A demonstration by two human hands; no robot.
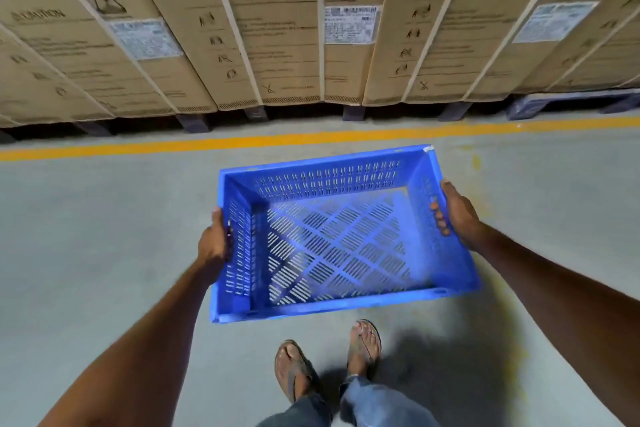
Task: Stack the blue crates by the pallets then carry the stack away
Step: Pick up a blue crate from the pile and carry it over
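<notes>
both hands are closed on one empty blue crate (341,236), which is held in the air in front of the body, above the floor (86,236) and the sandalled feet (363,345). the left hand (215,243) is wrapped over the left short wall, thumb on the rim; the right hand (456,210) is clamped on the right short wall, fingers curled inside. the crate's long axis is set left to right between the hands, roughly along the yellow line (173,146) painted on the floor beyond it. the crate is slightly skewed, its right end carried farther from the body, so the left hand is the nearer one.

no second crate or stack is seen in view, so where this one is to be set down cannot be told from here. it is judged that stacking is not yet done.

the floor is smooth grey concrete, bare around the feet. beyond the line, tall strapped cartons (284,28) are stood on dark pallets (194,123), forming a wall across the far side. open floor is left to both sides.
</notes>
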